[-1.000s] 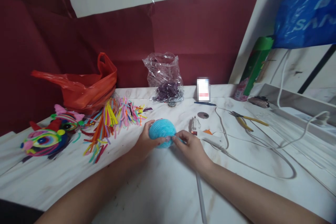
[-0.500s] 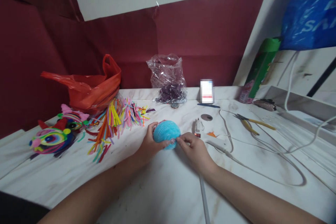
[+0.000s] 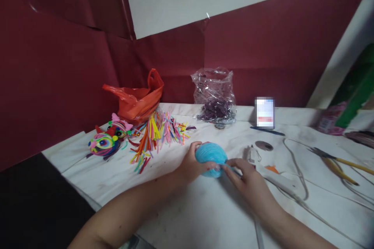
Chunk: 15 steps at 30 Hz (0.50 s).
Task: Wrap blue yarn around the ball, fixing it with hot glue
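A light-blue ball (image 3: pixel 210 153), its surface ringed with fuzzy strands that look like pipe cleaner or yarn, is held just above the marble-patterned table. My left hand (image 3: pixel 191 166) wraps its left side, with the thumb across the front. At the lower right of the ball, my right hand (image 3: pixel 251 183) is closed in a pinch on a thin blue strand (image 3: pixel 233 170) that meets the ball. Beside my right hand lies a white glue gun (image 3: pixel 277 178), partly hidden by it.
Colourful pipe cleaners (image 3: pixel 153 132) and decorated balls (image 3: pixel 103 144) lie left, near a red plastic bag (image 3: pixel 137 103). Behind are a clear bag (image 3: pixel 214 97) and a phone (image 3: pixel 265 113). Yellow-handled pliers (image 3: pixel 336 165) and cables (image 3: pixel 304 179) lie right. The table's left edge shows.
The view has turned left, so everything sits further right in it. My left hand still holds the ball; a blue strand now shows between my right fingers.
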Each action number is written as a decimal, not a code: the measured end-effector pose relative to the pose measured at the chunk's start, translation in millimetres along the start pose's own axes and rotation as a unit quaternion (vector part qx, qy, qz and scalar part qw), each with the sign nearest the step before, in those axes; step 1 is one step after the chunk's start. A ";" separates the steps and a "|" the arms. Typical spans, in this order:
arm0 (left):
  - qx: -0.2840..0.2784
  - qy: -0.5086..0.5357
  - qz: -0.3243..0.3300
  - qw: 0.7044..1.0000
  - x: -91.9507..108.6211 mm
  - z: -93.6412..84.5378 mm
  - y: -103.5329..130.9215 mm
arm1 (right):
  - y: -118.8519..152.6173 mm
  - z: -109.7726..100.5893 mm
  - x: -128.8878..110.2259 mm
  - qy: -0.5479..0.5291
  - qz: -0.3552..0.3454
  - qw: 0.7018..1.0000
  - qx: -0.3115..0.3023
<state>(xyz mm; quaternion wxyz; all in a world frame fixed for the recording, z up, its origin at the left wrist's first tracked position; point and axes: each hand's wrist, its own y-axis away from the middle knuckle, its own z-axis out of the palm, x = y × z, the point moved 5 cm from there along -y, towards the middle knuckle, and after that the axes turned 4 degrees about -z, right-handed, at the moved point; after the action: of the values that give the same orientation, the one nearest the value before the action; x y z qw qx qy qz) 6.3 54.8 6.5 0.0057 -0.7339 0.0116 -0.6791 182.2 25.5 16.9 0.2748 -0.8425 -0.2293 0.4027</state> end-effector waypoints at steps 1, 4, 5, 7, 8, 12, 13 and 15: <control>0.006 0.038 -0.017 0.999 -0.4 -1.1 -0.6 | -1.7 -7.6 -6.7 0.026 -0.045 0.998 0.032; 0.004 0.169 -0.053 0.984 1.0 -3.8 -2.7 | -2.9 -26.4 -31.8 0.092 -0.182 0.974 0.100; -0.004 0.200 -0.047 0.979 3.1 -4.7 -3.7 | -2.7 -29.0 -37.5 0.099 -0.206 0.968 0.105; -0.014 0.235 -0.043 0.971 4.9 -7.1 -6.4 | -2.9 -28.9 -42.1 0.099 -0.217 0.967 0.094; -0.020 0.240 -0.051 0.969 4.0 -7.7 -7.7 | -3.2 -27.3 -41.2 0.095 -0.210 0.969 0.085; -0.026 0.255 -0.049 0.965 -1.3 -9.4 -11.2 | -7.4 -24.6 -27.8 0.102 -0.174 0.978 0.048; -0.023 0.255 -0.046 0.966 -2.6 -9.9 -11.6 | -9.9 -25.2 -22.4 0.122 -0.162 0.979 0.015; -0.007 0.245 -0.040 0.969 -4.9 -11.9 -12.2 | -15.6 -27.8 -6.2 0.198 -0.106 0.970 -0.090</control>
<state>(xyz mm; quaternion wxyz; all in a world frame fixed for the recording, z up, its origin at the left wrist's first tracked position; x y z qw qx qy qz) -5.8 67.1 2.8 -0.0297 -0.5449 -0.0114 -0.8379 198.4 25.6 45.1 0.2788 -0.8977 -0.2936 0.1738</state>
